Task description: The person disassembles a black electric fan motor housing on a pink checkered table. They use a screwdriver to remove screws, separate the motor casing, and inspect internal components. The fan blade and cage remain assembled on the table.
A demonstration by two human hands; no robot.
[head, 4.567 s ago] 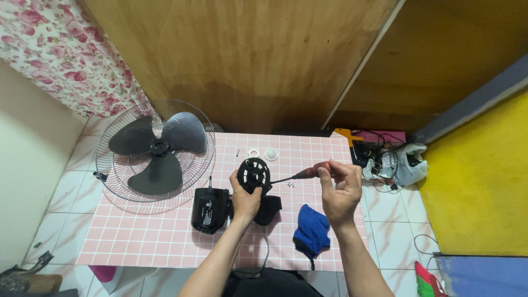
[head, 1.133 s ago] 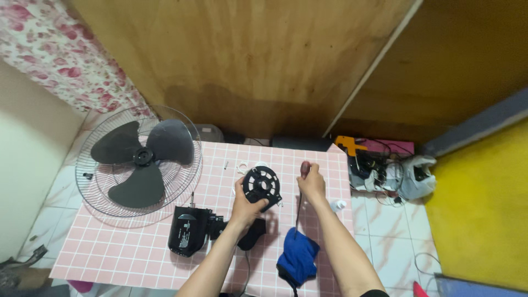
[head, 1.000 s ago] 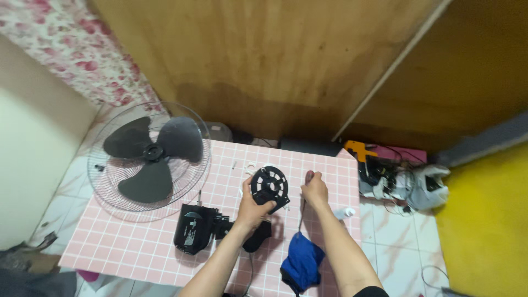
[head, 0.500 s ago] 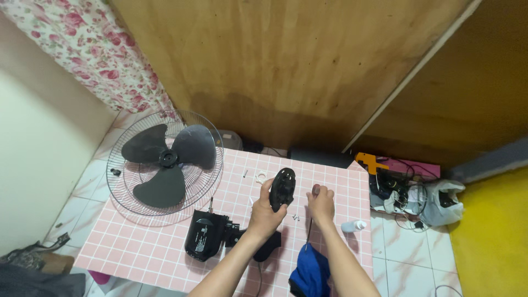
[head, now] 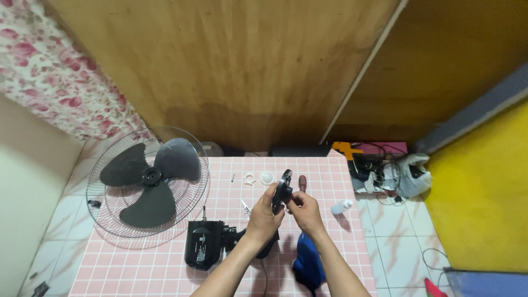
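My left hand (head: 265,215) grips a black round fan part (head: 283,190), held upright and seen edge on above the pink checked table (head: 137,269). My right hand (head: 306,212) is close against the part's right side, and its fingers close around a screwdriver whose dark red handle (head: 302,182) sticks out past them. The black fan motor housing (head: 202,251) lies on the table just left of my left wrist. A blue cloth (head: 308,264) lies under my right forearm.
A wire fan guard with dark blades (head: 148,184) lies at the table's left. Two small white ring parts (head: 258,178) and a screw (head: 233,177) sit beyond my hands. On the right are a small white bottle (head: 341,207), tangled cables and a plastic bag (head: 410,176).
The round part has turned from facing the camera to edge on. Both hands have stayed together over the table's middle while the view shifted.
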